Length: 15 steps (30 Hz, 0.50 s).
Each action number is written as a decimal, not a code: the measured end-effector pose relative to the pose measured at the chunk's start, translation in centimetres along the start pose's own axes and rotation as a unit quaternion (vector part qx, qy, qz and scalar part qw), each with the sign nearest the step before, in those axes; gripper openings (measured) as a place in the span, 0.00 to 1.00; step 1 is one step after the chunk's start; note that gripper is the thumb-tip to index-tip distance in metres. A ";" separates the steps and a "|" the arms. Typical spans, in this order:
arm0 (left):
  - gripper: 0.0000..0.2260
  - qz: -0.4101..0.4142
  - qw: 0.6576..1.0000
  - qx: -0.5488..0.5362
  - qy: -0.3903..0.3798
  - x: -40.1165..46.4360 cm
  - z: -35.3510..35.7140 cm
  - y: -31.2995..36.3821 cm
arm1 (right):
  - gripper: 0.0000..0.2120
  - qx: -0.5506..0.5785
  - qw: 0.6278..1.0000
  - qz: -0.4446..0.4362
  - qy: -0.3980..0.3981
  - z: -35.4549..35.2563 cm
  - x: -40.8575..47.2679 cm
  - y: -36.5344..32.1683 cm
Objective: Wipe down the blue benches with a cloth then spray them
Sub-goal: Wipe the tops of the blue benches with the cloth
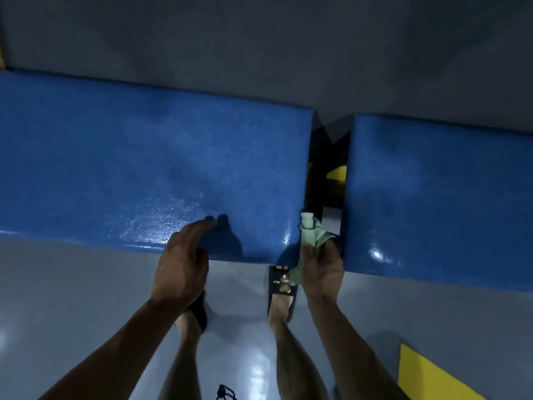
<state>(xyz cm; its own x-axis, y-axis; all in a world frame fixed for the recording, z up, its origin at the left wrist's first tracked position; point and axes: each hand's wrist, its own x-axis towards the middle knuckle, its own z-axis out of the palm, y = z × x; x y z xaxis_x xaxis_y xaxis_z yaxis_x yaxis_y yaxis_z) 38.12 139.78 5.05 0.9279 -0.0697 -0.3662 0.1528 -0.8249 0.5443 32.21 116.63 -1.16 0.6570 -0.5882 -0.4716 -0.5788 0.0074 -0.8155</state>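
From the head view, you are standing at two blue, glossy, padded tables set end to end along a grey wall (pixel 259 39). The longer left blue table (pixel 129 157) fills the left and middle of the picture; the shorter right blue table (pixel 438 192) starts just past a narrow dark gap (pixel 328 174) between them, in which a bit of yellow shows.

Your left hand (pixel 181 264) hovers at the near edge of the left blue table, palm down, fingers loosely spread and curved; its grip is wide and holds nothing. The fingertips reach over the padded top, and their shadow falls on the blue surface just beyond them. Whether they touch the surface cannot be told.

Your right hand (pixel 323 269) is at the near right corner of the same table, just in front of the gap. Its grip is closed around a pale green, crumpled cloth (pixel 311 229), which sticks up out of the fist, with a fold hanging down on the thumb side. The cloth lies against the corner of the left blue table, beside the gap.

The top of the left blue table near its front edge shows a fine speckled sheen, and bright glints sit on the near rounded edges of both tables.

Below, your bare legs stand on a shiny grey floor (pixel 72 298). A dark slide sandal (pixel 282 287) with a small printed figure is on the right foot, its toe under the table's edge. A yellow patch (pixel 424 376) marks the floor at the lower right.
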 end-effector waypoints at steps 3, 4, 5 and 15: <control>0.27 0.035 0.999 0.014 0.006 0.7 -0.4 -1.4 | 0.12 -0.023 0.998 -0.006 0.053 0.9 -0.9 -0.2; 0.28 0.045 0.999 0.015 0.006 1.0 -0.6 -2.0 | 0.11 -0.037 0.997 -0.011 0.073 1.5 -1.3 -0.6; 0.28 0.055 0.998 0.016 0.005 1.3 -0.9 -2.5 | 0.11 -0.057 0.994 -0.016 0.093 2.1 -1.9 -1.0; 0.27 0.130 0.990 0.042 -0.020 2.9 -5.2 -7.3 | 0.08 -0.307 0.935 -0.172 0.039 16.5 -10.7 -4.0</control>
<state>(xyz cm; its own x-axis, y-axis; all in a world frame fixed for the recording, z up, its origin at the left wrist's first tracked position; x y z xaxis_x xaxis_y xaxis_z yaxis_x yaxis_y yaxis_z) 41.45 148.57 3.94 0.9176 -0.3071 -0.2524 -0.1205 -0.8199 0.5596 35.43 136.22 1.63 0.8318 -0.5282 -0.1709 -0.5240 -0.6453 -0.5559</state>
